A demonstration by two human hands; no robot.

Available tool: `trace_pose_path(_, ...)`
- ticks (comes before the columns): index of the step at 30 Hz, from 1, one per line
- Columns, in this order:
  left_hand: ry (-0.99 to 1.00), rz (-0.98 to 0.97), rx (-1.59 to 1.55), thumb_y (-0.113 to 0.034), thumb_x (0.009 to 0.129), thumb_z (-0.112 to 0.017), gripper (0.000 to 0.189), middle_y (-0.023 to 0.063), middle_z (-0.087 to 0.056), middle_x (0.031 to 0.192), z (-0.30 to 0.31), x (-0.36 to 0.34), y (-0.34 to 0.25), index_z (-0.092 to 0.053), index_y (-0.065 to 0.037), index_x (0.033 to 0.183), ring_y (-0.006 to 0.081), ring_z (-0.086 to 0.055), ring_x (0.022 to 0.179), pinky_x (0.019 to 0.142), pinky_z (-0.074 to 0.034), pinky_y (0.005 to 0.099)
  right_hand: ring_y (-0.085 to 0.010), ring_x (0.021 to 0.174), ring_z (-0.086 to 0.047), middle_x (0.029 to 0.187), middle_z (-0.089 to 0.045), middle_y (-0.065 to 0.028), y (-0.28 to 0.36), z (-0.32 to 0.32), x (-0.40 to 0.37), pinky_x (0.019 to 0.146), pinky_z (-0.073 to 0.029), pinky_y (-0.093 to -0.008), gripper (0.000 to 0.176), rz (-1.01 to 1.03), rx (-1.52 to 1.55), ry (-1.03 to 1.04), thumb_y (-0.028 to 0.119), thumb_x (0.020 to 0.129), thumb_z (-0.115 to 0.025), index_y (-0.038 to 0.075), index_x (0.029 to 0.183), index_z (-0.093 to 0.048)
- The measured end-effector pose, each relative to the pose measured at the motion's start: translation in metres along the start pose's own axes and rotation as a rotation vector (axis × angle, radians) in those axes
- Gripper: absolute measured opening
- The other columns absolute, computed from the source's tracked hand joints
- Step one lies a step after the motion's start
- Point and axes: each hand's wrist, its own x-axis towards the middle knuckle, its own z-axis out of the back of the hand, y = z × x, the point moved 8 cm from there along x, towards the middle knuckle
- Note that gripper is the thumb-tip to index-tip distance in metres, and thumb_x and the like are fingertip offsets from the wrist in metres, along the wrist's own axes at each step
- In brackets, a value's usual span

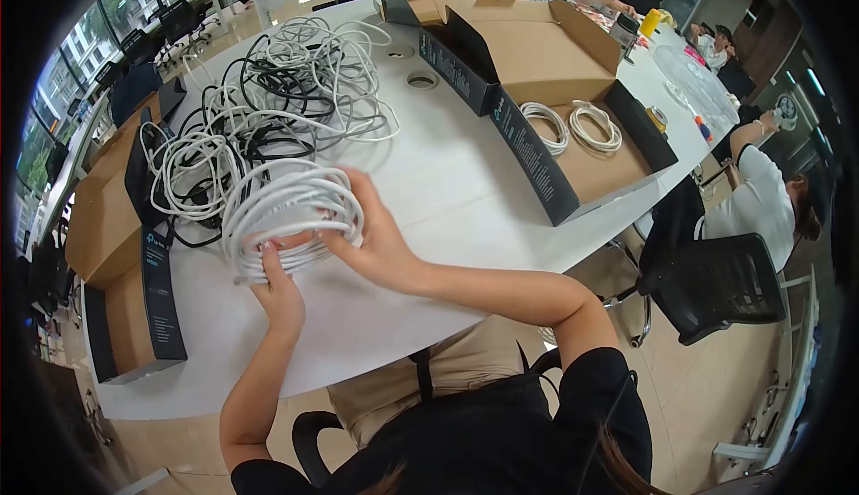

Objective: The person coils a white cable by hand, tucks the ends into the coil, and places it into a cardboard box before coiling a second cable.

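A thick coil of white cable is held up over the near left part of the table. My left hand grips its lower edge, thumb pressed on the loops. Around the coil's right side my right hand is closed, with some fingers hidden behind or inside the loops. Just behind the coil lies a big tangle of white and black cables. Two smaller coils, a white coil and another white coil, rest inside the open cardboard box to the right.
Another open box stands at the table's left edge. Cable holes pierce the white table. Beyond the right box are a yellow cup and a clear fan cover. A person in white sits at right by a black chair.
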Motion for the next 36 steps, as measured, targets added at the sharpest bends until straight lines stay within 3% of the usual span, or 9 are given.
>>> trace_pose_path(1,0.111,-0.011,0.034,-0.017,0.096,-0.037,0.02,0.0123,-0.061,0.082,-0.016,0.004,-0.019,-0.046,0.0,0.088,0.0145,-0.059,0.083,0.078,-0.044,0.0277,-0.0192,0.101,-0.053,0.109,-0.052,-0.0123,0.018,0.005,0.008,0.085,-0.042,-0.0299,0.061,0.117,-0.039,-0.015,0.009,0.075,-0.066,0.002,0.127,-0.036)
trace_pose_path(7,0.301,-0.015,0.177,-0.017,0.095,-0.037,0.019,0.0025,-0.043,0.056,-0.042,0.001,-0.021,-0.044,-0.002,0.086,0.0126,-0.051,0.051,0.063,-0.05,0.0286,-0.0156,0.089,-0.057,0.1,-0.061,-0.0109,0.04,0.013,0.017,0.082,-0.045,-0.0276,0.057,0.169,-0.273,0.091,0.012,0.072,-0.071,0.001,0.123,-0.047)
trace_pose_path(13,0.435,0.086,0.0,-0.019,0.095,-0.036,0.022,-0.0011,-0.037,0.054,-0.052,-0.006,-0.021,-0.044,-0.005,0.08,0.0094,-0.044,0.045,0.065,-0.055,0.0369,-0.0111,0.047,-0.055,0.062,-0.063,-0.0087,0.038,0.015,0.017,0.045,-0.042,-0.0241,0.026,0.081,-0.49,0.111,0.019,0.076,-0.071,0.0,0.091,-0.062)
trace_pose_path(22,0.397,0.378,-0.043,-0.018,0.094,-0.034,0.022,-0.0031,-0.034,0.052,-0.047,-0.01,0.007,-0.046,-0.007,0.079,0.0058,-0.037,0.044,0.065,-0.055,0.0334,-0.0215,0.04,-0.05,0.055,-0.054,-0.0082,0.048,-0.005,0.004,0.039,-0.038,-0.0285,0.028,0.472,-0.756,0.128,0.026,0.075,-0.071,0.002,0.076,-0.056)
trace_pose_path(28,0.575,0.334,-0.102,-0.018,0.095,-0.034,0.017,-0.0016,-0.041,0.058,-0.065,-0.022,0.006,-0.044,-0.008,0.085,0.0187,-0.062,0.073,0.082,-0.049,0.0333,-0.0194,0.041,-0.05,0.056,-0.055,-0.0084,0.075,0.006,-0.007,0.039,-0.038,-0.0274,0.025,0.487,-0.849,0.073,0.023,0.074,-0.072,0.002,0.075,-0.058)
trace_pose_path(29,0.671,0.387,-0.15,-0.016,0.092,-0.045,0.017,0.0072,-0.056,0.079,-0.065,-0.028,0.013,-0.041,-0.006,0.105,0.0264,-0.058,0.101,0.091,-0.043,0.0341,-0.0173,0.041,-0.05,0.056,-0.055,-0.0084,0.081,0.015,-0.01,0.039,-0.037,-0.0266,0.024,0.444,-0.813,0.026,0.022,0.074,-0.072,0.002,0.075,-0.059)
trace_pose_path(32,0.888,0.203,-0.274,-0.011,0.085,-0.057,0.052,0.0168,-0.053,0.113,-0.09,-0.056,-0.029,-0.028,-0.007,0.127,0.0259,-0.049,0.115,0.095,-0.041,0.036,-0.011,0.041,-0.047,0.054,-0.055,-0.0076,0.098,0.048,-0.022,0.039,-0.035,-0.0241,0.02,0.34,-0.777,-0.116,0.018,0.074,-0.073,0.001,0.076,-0.062)
trace_pose_path(33,0.935,0.279,-0.304,-0.007,0.078,-0.064,0.076,0.0164,-0.04,0.131,-0.092,-0.062,-0.024,-0.017,-0.01,0.138,0.0256,-0.041,0.122,0.097,-0.038,0.0377,-0.0087,0.042,-0.046,0.054,-0.055,-0.0068,0.104,0.061,-0.027,0.039,-0.034,-0.0234,0.019,0.319,-0.811,-0.17,0.017,0.074,-0.072,0.001,0.077,-0.062)
trace_pose_path(36,0.978,0.269,-0.157,-0.007,0.079,-0.064,0.075,0.0124,-0.039,0.133,-0.093,-0.063,-0.017,-0.018,-0.012,0.138,0.0256,-0.04,0.122,0.096,-0.039,0.0384,-0.0039,0.043,-0.044,0.054,-0.056,-0.0018,0.135,0.111,-0.041,0.038,-0.031,-0.0216,0.013,0.25,-0.989,-0.421,0.012,0.077,-0.07,0.001,0.082,-0.064)
